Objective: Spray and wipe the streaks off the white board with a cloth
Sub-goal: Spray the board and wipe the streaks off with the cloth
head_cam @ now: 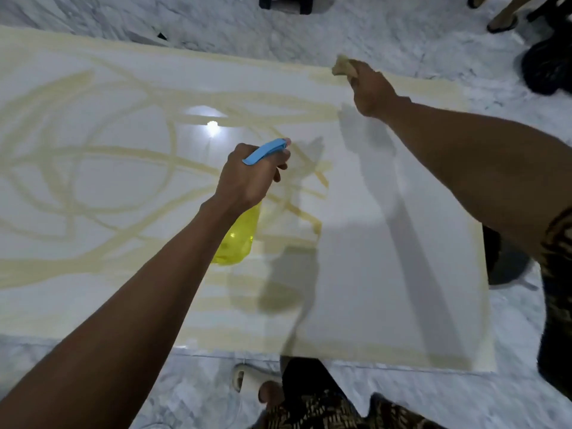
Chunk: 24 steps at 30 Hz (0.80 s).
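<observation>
Fingers [280, 164] of the left hand [247, 178] wrap the bottle [238, 239]; right hand [371, 91] fingers clamp the cloth [343, 65] at the streaked board's [387, 243] far edge.

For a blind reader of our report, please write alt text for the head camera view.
A right hand presses a beige cloth on the far edge of a glossy white board, while the left hand holds a yellow spray bottle with blue trigger above it. Yellowish streaks cover its left part.
</observation>
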Tool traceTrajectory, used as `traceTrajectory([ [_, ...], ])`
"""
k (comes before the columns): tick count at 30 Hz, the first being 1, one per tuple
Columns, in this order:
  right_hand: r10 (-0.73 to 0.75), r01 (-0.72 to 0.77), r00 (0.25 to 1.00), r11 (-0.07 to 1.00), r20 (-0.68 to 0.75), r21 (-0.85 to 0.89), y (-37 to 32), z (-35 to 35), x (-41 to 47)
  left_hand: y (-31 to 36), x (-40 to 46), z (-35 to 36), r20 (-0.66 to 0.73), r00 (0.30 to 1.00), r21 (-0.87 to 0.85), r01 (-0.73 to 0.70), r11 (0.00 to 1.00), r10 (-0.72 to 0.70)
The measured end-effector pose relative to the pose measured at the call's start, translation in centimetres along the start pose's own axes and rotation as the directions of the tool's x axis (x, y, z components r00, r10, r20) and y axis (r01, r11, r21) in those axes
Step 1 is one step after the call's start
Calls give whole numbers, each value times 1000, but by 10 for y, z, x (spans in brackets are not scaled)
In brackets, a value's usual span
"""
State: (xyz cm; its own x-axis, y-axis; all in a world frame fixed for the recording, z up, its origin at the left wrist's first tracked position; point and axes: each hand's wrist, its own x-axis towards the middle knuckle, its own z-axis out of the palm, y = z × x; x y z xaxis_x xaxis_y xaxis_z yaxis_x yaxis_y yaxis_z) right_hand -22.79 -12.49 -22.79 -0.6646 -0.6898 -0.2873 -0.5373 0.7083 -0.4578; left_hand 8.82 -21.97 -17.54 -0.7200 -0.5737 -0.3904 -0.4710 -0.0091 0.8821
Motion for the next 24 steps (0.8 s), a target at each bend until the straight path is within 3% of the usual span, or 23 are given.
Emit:
traceTrajectory([
  [5,147,-129,987,965,61,-226,-4,72,26,-14,38,7,-17,1000,-2,6,1000,-7],
  [7,108,-102,994,965,12,-242,2,103,16,-17,37,4,-25,999,-7,30,1000,-31],
  [10,37,-20,998,956,53,-293,14,135,-14,-25,12,2,-20,999,-6,46,999,-46],
  [15,-8,42,993,959,121,-281,-10,171,-125,-45,-55,-5,-35,995,2,89,996,-89],
  [18,-48,115,967,958,248,-264,-16,208,-203,-65,-103,-10,-47,994,-4,96,995,-96],
  [19,-69,126,972,959,223,-253,-19,220,-231,-72,-124,-12,-54,994,-12,95,995,-96],
  [24,-44,99,955,979,292,-176,-55,254,-347,-105,-202,-22,-60,992,-2,110,994,-110],
])
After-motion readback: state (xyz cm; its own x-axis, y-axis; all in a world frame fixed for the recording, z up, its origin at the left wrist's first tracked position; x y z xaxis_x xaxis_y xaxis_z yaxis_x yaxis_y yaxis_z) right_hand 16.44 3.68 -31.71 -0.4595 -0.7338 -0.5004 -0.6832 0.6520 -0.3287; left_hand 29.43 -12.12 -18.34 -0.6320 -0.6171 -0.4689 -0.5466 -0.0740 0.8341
